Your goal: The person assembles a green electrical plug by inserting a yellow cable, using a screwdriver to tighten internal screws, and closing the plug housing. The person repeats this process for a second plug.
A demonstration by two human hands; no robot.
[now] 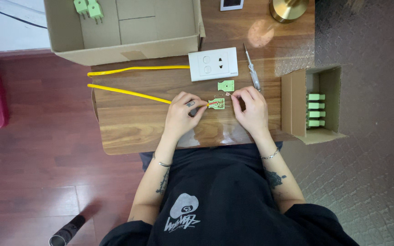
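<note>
Left hand (181,114) fingers are pinching the yellow cable (128,92) into the open green plug (216,103); right hand (250,109) fingers are pinching a small screw (barely visible), best kept steady and square over the desk (128,123).

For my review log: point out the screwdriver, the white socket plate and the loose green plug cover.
screwdriver (252,69), head view, mid shaft.
white socket plate (213,64), head view, face centre.
loose green plug cover (225,85), head view, its middle.

Plug base (216,103) on table (128,127) between hands; switch plate (213,64) behind.
</note>
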